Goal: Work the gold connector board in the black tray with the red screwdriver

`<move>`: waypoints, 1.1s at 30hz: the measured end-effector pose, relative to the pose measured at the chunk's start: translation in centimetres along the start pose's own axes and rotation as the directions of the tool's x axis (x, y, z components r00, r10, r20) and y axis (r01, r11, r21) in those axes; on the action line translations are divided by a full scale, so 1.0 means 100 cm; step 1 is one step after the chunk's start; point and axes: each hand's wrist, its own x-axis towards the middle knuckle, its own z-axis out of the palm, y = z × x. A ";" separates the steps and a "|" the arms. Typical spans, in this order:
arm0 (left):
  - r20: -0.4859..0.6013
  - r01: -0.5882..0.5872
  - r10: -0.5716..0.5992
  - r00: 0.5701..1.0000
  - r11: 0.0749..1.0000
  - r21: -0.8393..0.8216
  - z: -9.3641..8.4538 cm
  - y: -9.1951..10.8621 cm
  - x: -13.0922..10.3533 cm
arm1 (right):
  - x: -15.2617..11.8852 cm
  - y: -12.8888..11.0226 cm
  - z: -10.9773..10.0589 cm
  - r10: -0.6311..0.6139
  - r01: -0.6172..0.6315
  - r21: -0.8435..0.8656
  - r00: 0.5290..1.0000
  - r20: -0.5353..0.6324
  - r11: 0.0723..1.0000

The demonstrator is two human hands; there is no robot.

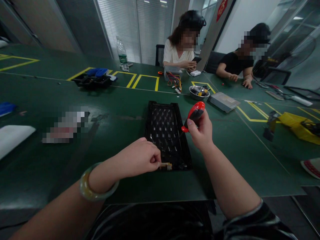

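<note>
A long black casing (pixel 163 128), looking like an opened keyboard with rows of small pale marks, lies lengthwise on the green table in front of me. My left hand (pixel 143 155) is closed in a pinch at its near end. Between the fingertips is the edge of a small tan and brown piece (pixel 166 165) that looks like a circuit board. My right hand (pixel 201 131), above the casing's right edge, grips a screwdriver (pixel 196 112) by its red and black handle. Its thin shaft slants down and left over the casing; whether the tip touches is too dim to tell.
Beyond the casing stand a metal bowl (pixel 199 92) of parts, a grey flat box (pixel 223 101) and bundled wires (pixel 175 81). A black tray (pixel 92 80) sits farther left, a yellow bag (pixel 300 125) to the right. Two people (pixel 183 43) sit across the table.
</note>
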 end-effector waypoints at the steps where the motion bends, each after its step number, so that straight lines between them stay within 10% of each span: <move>1: 0.016 -0.012 0.012 1.000 1.000 -0.014 -0.002 -0.002 0.000 | 0.000 -0.001 0.000 0.000 0.000 -0.001 1.000 -0.001 1.000; 5: -0.010 -0.006 0.005 1.000 0.997 -0.078 -0.009 -0.013 -0.001 | 0.000 -0.004 -0.001 0.021 -0.021 0.011 1.000 -0.005 1.000; 12: -0.310 0.341 -0.293 0.904 0.933 0.114 -0.012 -0.037 0.005 | -0.008 -0.003 0.008 0.020 -0.008 0.127 0.996 -0.092 0.992; 22: -0.305 0.286 -0.260 0.916 0.957 0.042 -0.007 -0.040 0.008 | -0.011 -0.011 0.014 0.034 -0.039 0.146 0.999 0.034 0.989; 33: -0.174 0.121 -0.142 0.974 0.985 -0.124 -0.001 -0.034 0.010 | -0.004 -0.010 0.021 0.317 -0.242 0.476 0.945 -0.083 0.845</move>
